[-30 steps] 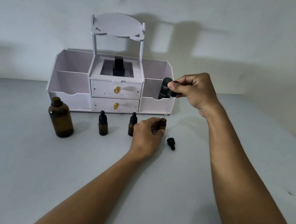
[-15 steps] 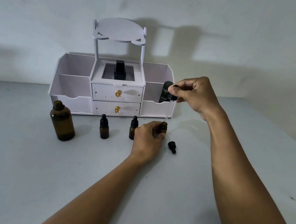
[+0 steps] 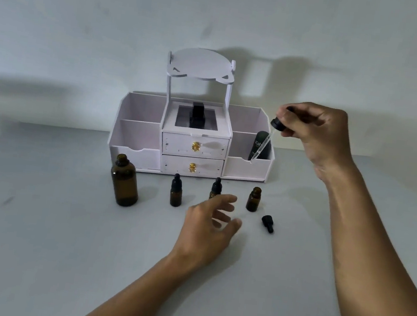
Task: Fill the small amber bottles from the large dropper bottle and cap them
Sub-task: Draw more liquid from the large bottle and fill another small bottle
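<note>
Dropper (image 3: 268, 139) hangs tilted before the right side of the white organizer (image 3: 136, 132), pinched by the right hand (image 3: 311, 134). In front of the organizer are the uncapped small amber bottle (image 3: 253, 200) and the left hand (image 3: 209, 227), spread and empty.

large bottle (image 3: 124, 180): glossy amber glass | organizer (image 3: 194, 140): matt white board | drawer knobs (image 3: 196, 146): shiny gold metal

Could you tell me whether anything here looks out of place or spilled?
No spill visible. Only a small black cap lies on its side beside the uncapped small bottle; the large bottle also stands open.
</note>
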`<action>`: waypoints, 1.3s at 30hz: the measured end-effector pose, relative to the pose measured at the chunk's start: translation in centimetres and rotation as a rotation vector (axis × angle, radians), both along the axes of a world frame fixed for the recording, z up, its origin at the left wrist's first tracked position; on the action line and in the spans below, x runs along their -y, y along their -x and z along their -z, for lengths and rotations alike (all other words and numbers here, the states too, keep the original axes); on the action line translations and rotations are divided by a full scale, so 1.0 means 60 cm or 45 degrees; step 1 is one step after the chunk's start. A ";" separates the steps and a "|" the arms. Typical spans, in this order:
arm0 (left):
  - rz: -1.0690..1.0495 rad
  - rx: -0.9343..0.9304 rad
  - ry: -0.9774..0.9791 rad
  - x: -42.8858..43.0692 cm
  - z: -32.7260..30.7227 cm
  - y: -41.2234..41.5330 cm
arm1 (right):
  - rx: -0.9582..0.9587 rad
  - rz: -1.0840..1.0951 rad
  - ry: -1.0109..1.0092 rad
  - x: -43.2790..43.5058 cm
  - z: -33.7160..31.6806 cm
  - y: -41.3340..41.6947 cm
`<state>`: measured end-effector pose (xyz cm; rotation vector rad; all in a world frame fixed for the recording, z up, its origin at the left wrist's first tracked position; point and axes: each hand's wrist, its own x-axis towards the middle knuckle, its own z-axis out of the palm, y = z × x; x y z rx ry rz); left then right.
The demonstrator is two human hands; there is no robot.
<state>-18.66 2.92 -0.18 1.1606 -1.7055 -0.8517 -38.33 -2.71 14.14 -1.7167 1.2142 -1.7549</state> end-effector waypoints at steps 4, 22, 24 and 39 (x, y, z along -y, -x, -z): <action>-0.179 -0.100 0.258 -0.013 -0.028 -0.081 | 0.048 -0.087 0.081 -0.015 -0.014 -0.055; -0.372 -0.210 0.042 0.066 0.007 -0.334 | 0.261 -0.364 -0.038 0.046 0.042 -0.334; -0.328 -0.207 0.026 0.069 0.009 -0.331 | 0.236 -0.376 -0.055 0.051 0.048 -0.339; -0.317 -0.168 0.030 0.070 0.013 -0.327 | -0.240 -0.406 -0.088 0.058 0.106 -0.395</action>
